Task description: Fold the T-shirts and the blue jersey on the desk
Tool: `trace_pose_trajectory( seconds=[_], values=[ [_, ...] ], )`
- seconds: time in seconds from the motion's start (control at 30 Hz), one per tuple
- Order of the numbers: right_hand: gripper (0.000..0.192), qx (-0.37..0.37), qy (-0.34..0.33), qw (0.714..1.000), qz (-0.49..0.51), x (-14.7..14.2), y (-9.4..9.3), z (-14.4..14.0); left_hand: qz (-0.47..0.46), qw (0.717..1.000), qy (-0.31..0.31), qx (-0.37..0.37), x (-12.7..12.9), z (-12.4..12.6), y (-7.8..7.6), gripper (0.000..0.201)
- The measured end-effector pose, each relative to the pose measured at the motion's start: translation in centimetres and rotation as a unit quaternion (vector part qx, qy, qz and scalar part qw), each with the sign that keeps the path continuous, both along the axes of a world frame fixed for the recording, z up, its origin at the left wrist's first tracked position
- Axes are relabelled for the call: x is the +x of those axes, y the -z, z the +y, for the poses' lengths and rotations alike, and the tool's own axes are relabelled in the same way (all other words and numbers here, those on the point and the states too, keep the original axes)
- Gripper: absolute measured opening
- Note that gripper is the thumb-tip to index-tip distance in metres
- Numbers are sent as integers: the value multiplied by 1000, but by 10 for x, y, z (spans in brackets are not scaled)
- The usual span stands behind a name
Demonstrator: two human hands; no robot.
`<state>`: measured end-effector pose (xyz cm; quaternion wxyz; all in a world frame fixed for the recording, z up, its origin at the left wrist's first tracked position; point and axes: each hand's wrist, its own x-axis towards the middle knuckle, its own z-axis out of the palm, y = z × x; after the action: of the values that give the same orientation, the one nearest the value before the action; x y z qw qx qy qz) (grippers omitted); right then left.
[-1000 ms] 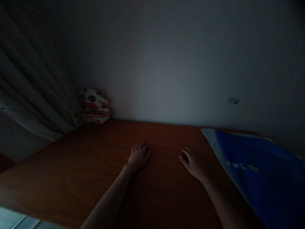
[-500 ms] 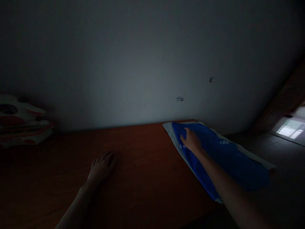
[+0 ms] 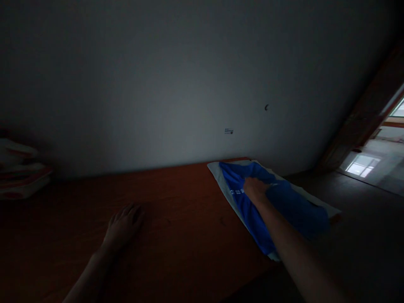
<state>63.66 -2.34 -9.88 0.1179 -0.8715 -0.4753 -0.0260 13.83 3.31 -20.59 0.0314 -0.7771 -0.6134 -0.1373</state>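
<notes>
A blue cloth garment or sheet [image 3: 252,225] with white lettering lies wrinkled over a pale sheet [image 3: 215,172] at the table's right end. On it, my right hand [image 3: 255,190] is closed, its fingers pinching the blue cloth, which bunches around them. My left hand [image 3: 124,223] rests palm down on the brown wooden table [image 3: 186,235], its fingers stretched out and holding nothing. The cloth's exact kind cannot be made out in the dim light.
White packages with red markings [image 3: 22,176] stand stacked at the table's left end. Behind is a plain wall [image 3: 151,92] with a small label [image 3: 229,131] and a hook [image 3: 267,107]. A doorway frame [image 3: 360,122] and bright floor lie to the right.
My right hand has gone from open fingers above the blue cloth to closed on it, and the cloth has bunched up. The view has turned slightly right; my left hand stays on the table.
</notes>
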Motion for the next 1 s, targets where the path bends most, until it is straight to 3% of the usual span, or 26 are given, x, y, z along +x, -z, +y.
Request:
trace_pose_trajectory(
  seconds=[0.1, 0.2, 0.23, 0.33, 0.37, 0.4, 0.5, 0.6, 0.67, 0.77, 0.83, 0.93, 1.0],
  values=[
    [52, 70, -85, 992, 56, -56, -23, 23, -33, 999, -9, -8, 3, -3, -7, 63],
    [55, 136, -221, 959, 114, -120, -44, 31, -127, 991, -9, 28, 11, -13, -18, 76],
    [59, 168, -269, 937, 150, -139, -50, 29, -168, 985, 6, 45, 16, -18, -22, 81],
    [58, 219, -435, 817, 310, -174, -63, 14, -272, 956, 84, 73, 30, -34, -30, 98],
    [54, 210, -465, 794, 329, -178, -64, 9, -291, 948, 106, 67, 35, -37, -30, 103],
    [50, 194, -481, 791, 324, -178, -63, 6, -299, 945, 121, 53, 39, -39, -28, 106],
    [37, 142, -464, 842, 235, -160, -38, 3, -264, 958, 111, 5, 45, -36, -16, 93],
    [39, 64, -373, 919, 110, -129, 12, 6, -164, 983, 86, -19, 45, -28, -8, 54],
    [45, 63, -306, 948, 57, -113, 51, 7, -110, 989, 93, -34, 44, -27, -9, 49],
    [52, 104, -232, 967, -7, -98, 101, 5, -112, 988, 102, -41, 44, -33, -18, 64],
    [51, 143, -237, 960, -30, -93, 122, 3, -154, 982, 104, -37, 43, -38, -23, 69],
    [47, 187, -260, 946, -43, -86, 134, 4, -254, 962, 101, -14, 36, -42, -29, 72],
    [46, 203, -272, 939, -47, -82, 136, 7, -335, 940, 68, 27, 24, -40, -37, 67]
  ],
)
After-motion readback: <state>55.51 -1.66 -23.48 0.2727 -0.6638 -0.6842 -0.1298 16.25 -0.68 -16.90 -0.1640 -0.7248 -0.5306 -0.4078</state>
